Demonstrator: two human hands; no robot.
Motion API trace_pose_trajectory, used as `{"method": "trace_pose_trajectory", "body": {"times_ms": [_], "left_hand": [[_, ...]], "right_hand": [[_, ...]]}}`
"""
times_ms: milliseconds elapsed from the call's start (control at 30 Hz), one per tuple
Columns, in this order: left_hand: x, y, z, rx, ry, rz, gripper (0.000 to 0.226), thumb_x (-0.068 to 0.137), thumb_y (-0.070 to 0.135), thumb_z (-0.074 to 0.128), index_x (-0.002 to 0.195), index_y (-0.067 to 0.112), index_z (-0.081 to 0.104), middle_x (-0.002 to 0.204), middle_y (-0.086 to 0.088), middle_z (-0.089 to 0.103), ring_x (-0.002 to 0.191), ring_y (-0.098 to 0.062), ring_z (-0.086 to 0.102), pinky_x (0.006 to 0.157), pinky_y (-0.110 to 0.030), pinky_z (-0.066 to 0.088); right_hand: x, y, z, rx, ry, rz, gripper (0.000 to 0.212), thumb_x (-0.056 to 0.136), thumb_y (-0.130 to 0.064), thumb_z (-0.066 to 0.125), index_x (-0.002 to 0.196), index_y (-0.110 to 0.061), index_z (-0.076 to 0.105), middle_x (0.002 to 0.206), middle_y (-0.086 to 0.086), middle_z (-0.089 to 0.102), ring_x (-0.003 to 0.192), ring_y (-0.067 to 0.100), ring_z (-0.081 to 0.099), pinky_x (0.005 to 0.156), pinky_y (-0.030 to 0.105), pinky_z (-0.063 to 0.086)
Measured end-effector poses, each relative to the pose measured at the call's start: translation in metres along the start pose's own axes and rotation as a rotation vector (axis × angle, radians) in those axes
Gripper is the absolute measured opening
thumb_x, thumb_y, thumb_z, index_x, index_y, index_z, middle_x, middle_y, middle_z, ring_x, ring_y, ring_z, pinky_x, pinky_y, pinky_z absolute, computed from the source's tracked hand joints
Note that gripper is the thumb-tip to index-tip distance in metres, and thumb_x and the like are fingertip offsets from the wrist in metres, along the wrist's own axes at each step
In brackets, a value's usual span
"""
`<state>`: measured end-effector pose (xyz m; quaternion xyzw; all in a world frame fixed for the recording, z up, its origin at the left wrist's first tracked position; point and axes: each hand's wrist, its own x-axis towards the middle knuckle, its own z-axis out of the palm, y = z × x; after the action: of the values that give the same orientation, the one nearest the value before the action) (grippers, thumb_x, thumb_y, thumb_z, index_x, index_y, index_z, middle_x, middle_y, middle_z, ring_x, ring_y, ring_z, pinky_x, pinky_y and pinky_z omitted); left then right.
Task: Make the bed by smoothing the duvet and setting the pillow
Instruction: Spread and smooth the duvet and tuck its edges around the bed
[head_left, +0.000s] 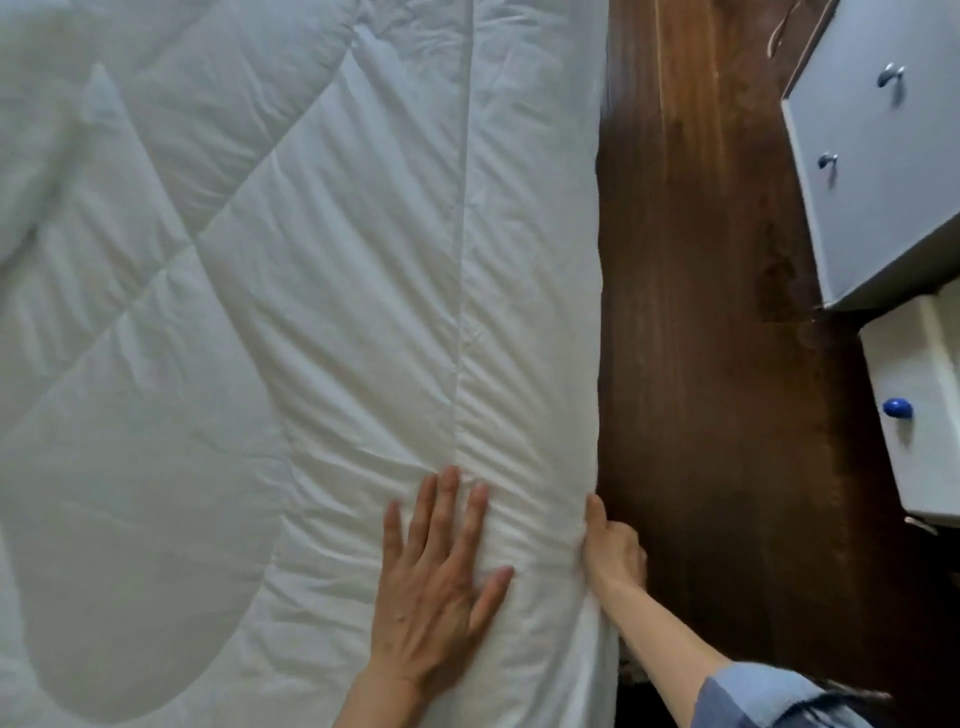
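White quilted duvet (260, 338) spread over the bed, running ahead of and to the left of both hands; its long edge falls just beside the right hand, above the dark wooden floor (701, 312). Stitched seams cross the cover in diagonals, with one straight seam running away from the left hand's fingertips. Fine creases gather between the two hands and fan forward from them; farther left the cover lies flatter. No pillow in view.

Left hand (441, 582) lies flat on the duvet, fingers spread, palm down, holding nothing. Right hand (613, 551) is curled around the duvet's edge, thumb on top, fingers hidden below the fold, so the firmness of its grip cannot be told.

Step in hand, by judgement: smoothing the border strip. It is best done by keeping the edge taut with the right hand while the left sweeps forward along the seam, pressing creases outward toward the edge rather than bunching them.

Pale drawer units (883, 171) stand beyond the right hand.
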<state>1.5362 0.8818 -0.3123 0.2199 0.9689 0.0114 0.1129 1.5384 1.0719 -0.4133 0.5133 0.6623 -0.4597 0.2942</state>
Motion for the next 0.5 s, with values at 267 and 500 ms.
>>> {"method": "trace_pose_trajectory", "body": {"times_ms": [267,500], "left_hand": [[0.165,-0.029,-0.038,-0.044,-0.026,-0.063,0.077,0.099,0.068,0.012,0.162,0.025,-0.001,0.170,-0.001,-0.004,0.156,-0.017,-0.006,0.126,-0.046,-0.002],[0.218,-0.036,-0.047,-0.064,-0.041,-0.045,0.074,0.101,0.065,0.014,0.162,0.025,0.002,0.170,-0.003,-0.003,0.156,-0.019,-0.007,0.125,-0.046,0.000]], "right_hand": [[0.042,-0.184,-0.020,0.655,-0.175,0.054,0.077,0.094,-0.069,0.033,0.138,-0.009,0.051,0.126,0.008,0.061,0.112,0.031,0.059,0.093,0.035,0.046],[0.077,-0.197,-0.069,0.370,0.198,0.015,0.081,0.096,-0.066,0.032,0.125,0.006,0.056,0.122,0.016,0.061,0.114,0.038,0.058,0.099,0.042,0.044]]}}
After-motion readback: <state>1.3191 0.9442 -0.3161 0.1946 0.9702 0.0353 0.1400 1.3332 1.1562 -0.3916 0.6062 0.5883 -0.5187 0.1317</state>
